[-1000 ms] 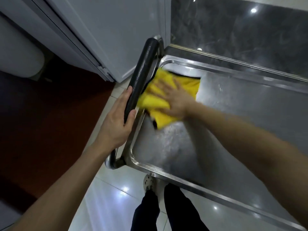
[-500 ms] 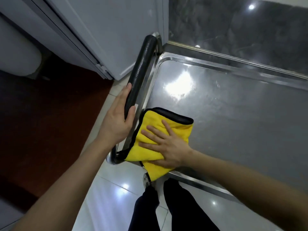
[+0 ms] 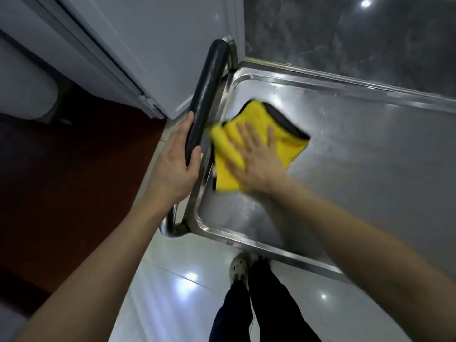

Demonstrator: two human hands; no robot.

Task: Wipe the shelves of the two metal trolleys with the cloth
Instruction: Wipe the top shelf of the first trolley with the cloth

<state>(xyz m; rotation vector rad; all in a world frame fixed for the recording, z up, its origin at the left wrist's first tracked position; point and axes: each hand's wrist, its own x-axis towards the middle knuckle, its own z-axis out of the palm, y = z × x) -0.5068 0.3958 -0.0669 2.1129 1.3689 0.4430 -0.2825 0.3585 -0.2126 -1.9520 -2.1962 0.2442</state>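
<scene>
R hand (image 3: 256,159), fingers spread flat, presses the yellow cloth (image 3: 288,146) on the trolley shelf (image 3: 370,169) at its handle-side edge, w/ L hand (image 3: 172,166) gripping the black handle (image 3: 207,95) just beside; the shelf's long axis runs off rightward, so R hand is better placed.

One trolley (image 3: 345,89), one handle (image 3: 207,95), one cloth (image 3: 287,144); left hand (image 3: 172,169), right hand (image 3: 259,166): two.

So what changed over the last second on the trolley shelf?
The right hand, flat on the yellow cloth, swept from the far handle-side corner back to the near corner, then forward again to mid-edge. The left hand kept gripping the black handle; the trolley shelf stayed put.
</scene>
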